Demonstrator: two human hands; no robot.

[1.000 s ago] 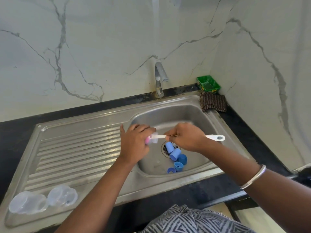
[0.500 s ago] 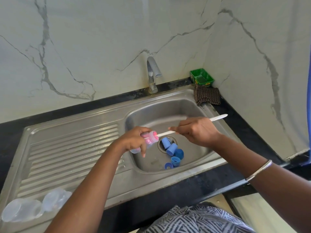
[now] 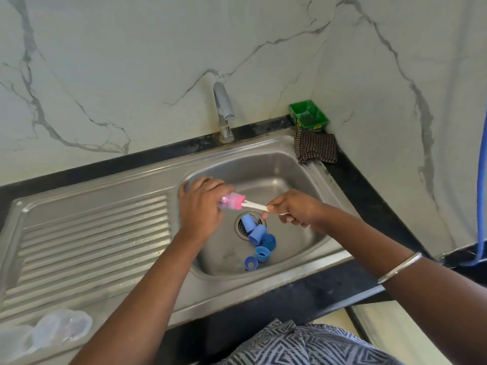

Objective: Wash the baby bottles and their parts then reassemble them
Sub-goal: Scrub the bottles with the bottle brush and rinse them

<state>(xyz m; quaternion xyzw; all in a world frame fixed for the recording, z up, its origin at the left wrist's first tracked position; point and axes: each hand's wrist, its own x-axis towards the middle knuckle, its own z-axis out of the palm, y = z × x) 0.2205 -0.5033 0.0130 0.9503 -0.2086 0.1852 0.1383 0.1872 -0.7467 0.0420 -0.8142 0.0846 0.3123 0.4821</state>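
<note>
At the lower left of the frame, nearest you, two clear dome-shaped plastic bottle caps (image 3: 43, 331) lie on the ribbed steel draining board (image 3: 87, 233). In the middle, your hands meet over the stainless steel sink basin (image 3: 297, 185). Your left hand (image 3: 201, 209) is curled round a small clear baby bottle (image 3: 226, 202), held on its side, and your right hand (image 3: 292, 210) pinches the thin white handle of a bottle brush (image 3: 257, 206), whose pink sponge head sits at the bottle's mouth. You appear to be mid-scrub on this bottle, so the washing step is in hand. Just below, around the drain at the centre, five blue plastic rings and caps (image 3: 257, 239) wait in a loose cluster, apparently unwashed. Next, work the sponge through the bottle, keeping the bottle steady. Further up the frame stand the chrome tap (image 3: 223, 111), with no water visibly running, a brown checked cloth (image 3: 316, 148) and a green plastic tray (image 3: 308, 115) in the corner of the black bench (image 3: 369, 196).
</note>
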